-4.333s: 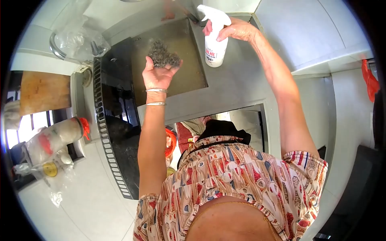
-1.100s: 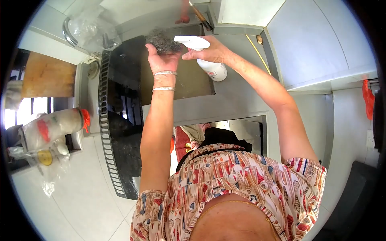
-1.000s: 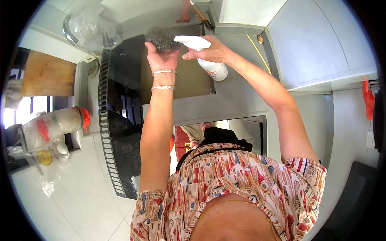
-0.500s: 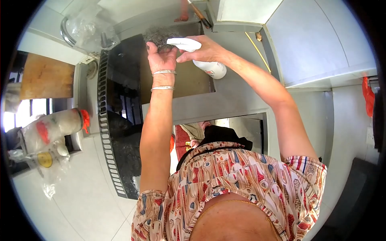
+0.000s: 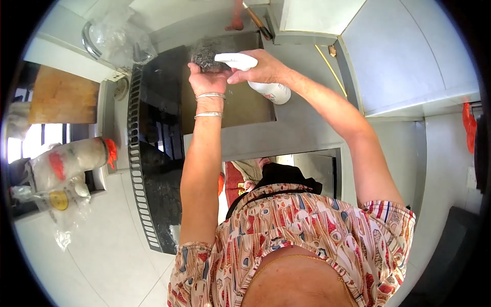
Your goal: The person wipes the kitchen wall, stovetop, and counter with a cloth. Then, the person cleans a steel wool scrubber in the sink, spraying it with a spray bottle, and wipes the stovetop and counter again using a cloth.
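Note:
My left hand [image 5: 208,83] is turned palm up, cradling a grey steel wool scrubber [image 5: 204,59] on its fingers. Close on its right, my right hand [image 5: 263,67] grips a white spray bottle [image 5: 271,92] near the top. The bottle's white spray head [image 5: 236,61] points left, toward the scrubber. Both hands are above a brownish, glossy panel [image 5: 240,110] set in the grey counter. My right fingers partly cover the bottle's neck, and its trigger is hidden.
A black glossy panel with a slotted edge [image 5: 137,169] runs along the left. A wooden-handled tool [image 5: 258,23] leans at the back. A yellow stick [image 5: 331,70] lies on the counter at right. Plastic bags [image 5: 120,41] hang at upper left.
The whole view has shifted slightly down and right. My left fingers sit a little closer to my right hand; both hands keep hold of the scrubber and the spray bottle.

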Demonstrator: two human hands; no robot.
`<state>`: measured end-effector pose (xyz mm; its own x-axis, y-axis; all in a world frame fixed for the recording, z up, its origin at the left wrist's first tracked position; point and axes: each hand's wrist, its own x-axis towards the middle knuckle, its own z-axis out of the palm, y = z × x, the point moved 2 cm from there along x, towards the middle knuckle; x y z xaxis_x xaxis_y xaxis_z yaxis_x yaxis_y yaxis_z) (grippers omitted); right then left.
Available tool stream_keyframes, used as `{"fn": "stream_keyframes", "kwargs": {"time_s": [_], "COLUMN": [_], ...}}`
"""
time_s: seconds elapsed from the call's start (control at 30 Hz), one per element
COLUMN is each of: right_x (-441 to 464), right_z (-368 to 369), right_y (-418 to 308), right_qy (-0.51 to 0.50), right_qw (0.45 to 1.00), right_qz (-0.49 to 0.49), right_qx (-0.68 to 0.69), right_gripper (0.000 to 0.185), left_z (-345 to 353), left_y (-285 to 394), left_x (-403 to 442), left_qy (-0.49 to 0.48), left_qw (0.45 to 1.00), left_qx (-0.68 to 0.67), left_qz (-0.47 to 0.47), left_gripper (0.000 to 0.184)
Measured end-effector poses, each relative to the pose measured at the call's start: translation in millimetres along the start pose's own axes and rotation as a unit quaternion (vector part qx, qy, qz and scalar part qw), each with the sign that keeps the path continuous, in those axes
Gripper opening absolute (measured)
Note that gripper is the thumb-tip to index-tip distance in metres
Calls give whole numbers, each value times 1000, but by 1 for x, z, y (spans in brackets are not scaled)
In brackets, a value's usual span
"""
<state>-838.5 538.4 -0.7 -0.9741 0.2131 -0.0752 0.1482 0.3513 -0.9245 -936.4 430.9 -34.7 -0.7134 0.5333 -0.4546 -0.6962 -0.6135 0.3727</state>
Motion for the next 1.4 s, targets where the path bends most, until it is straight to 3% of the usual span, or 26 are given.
{"fn": "stream_keyframes", "kwargs": {"time_s": [0.13,0.33,0.53,0.7,0.8,0.83,0.87,0.93,0.97,1.03,1.17,1.23,1.33,1.4], "right_x": [-1,4,0,2,2,0,-1,0,-1,-3,-3,-4,-4,0], "right_z": [0,-3,-2,-5,-4,-8,-10,-10,-11,-8,-7,-8,-8,-1], "right_y": [-17,-14,-19,-10,-10,-17,-20,-16,-18,-19,-19,-19,-17,-7], "right_qy": [-4,9,20,14,21,33,45,53,50,47,50,54,44,29], "right_qw": [999,999,1000,998,1000,999,998,998,998,999,998,997,997,999], "right_qz": [-14,-14,-4,16,-6,4,13,15,12,11,13,19,34,-34], "right_qx": [-50,-43,-7,-51,-7,-25,-42,-33,-29,-24,-43,-52,-51,-4], "right_gripper": [43,44,45,44,42,43,45,45,45,46,48,48,48,47], "left_z": [0,-19,-15,-3,1,-1,-8,-11,1,14,1,-5,-6,-10], "left_y": [15,13,3,10,15,17,19,21,23,25,20,20,16,14], "left_x": [15,30,25,12,16,17,21,27,16,-2,12,18,13,16], "left_qy": [-48,-70,7,-88,-3,-104,-104,-201,-200,-26,-63,-61,-60,-35], "left_qw": [998,996,999,996,997,988,988,971,971,995,997,992,984,989], "left_qx": [-5,36,16,21,-71,-109,-109,-112,-112,-91,2,-106,-155,-124], "left_qz": [45,-37,-42,-25,-12,-41,-40,-65,-65,-18,41,-14,-61,-68], "left_gripper": [45,49,56,58,52,57,57,58,58,54,47,39,37,37]}}
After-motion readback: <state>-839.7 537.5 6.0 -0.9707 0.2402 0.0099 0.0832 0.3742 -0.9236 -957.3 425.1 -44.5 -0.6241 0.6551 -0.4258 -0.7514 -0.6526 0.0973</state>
